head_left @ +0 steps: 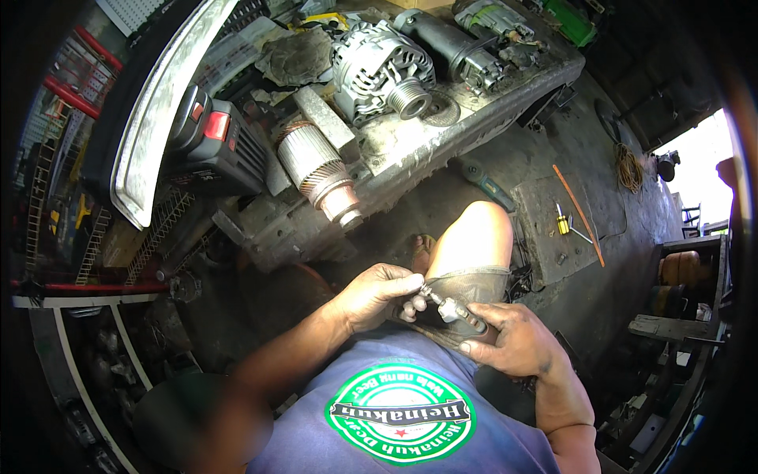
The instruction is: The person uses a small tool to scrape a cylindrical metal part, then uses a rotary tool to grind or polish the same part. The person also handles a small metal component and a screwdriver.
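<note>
In front of my lap, both hands meet at a small silvery metal part (450, 308) with a narrow shaft and a dark, rounded end. My left hand (371, 299) is closed, thumb and forefinger pinching the tip of the shaft. The thicker end lies in the fingers of my right hand (513, 336), which partly cover it, so its exact kind is unclear. Beyond my hands, an armature (308, 162) with a copper-coloured end leans at the workbench's near side. An alternator (379, 67) with a grooved pulley stands on the bench behind it.
A starter motor (446, 47) lies farther right on the worn workbench (466, 130). A bright lamp (170, 103) and a black-and-red battery (217, 146) jut out at left. On the floor are a grinder (487, 187), a yellow-handled screwdriver (563, 224) and an orange-brown strip (580, 215). Shelving (671, 325) stands right.
</note>
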`<state>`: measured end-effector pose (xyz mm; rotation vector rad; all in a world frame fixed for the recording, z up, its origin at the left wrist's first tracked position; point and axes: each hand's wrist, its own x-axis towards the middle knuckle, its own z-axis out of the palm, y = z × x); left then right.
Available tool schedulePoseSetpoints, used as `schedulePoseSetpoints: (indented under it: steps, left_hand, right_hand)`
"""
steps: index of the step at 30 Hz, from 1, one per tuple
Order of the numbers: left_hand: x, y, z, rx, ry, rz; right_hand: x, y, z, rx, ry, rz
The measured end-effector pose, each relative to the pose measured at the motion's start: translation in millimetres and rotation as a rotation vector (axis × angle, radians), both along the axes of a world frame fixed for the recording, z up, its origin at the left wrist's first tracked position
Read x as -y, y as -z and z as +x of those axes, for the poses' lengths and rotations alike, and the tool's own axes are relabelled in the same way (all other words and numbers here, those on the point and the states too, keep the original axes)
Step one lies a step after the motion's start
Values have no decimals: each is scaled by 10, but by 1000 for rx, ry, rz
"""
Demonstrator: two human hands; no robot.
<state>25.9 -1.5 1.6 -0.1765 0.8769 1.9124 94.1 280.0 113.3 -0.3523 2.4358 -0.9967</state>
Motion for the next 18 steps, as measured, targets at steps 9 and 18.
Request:
schedulePoseSetpoints:
  steps: [9, 18]
  left_hand:
    - [-16, -1, 0, 17, -20, 13]
    - [-4, 36, 6, 31, 13, 20]
  right_hand:
    - [35, -48, -19, 413, 158, -317]
    - [-42, 98, 5, 630, 217, -509]
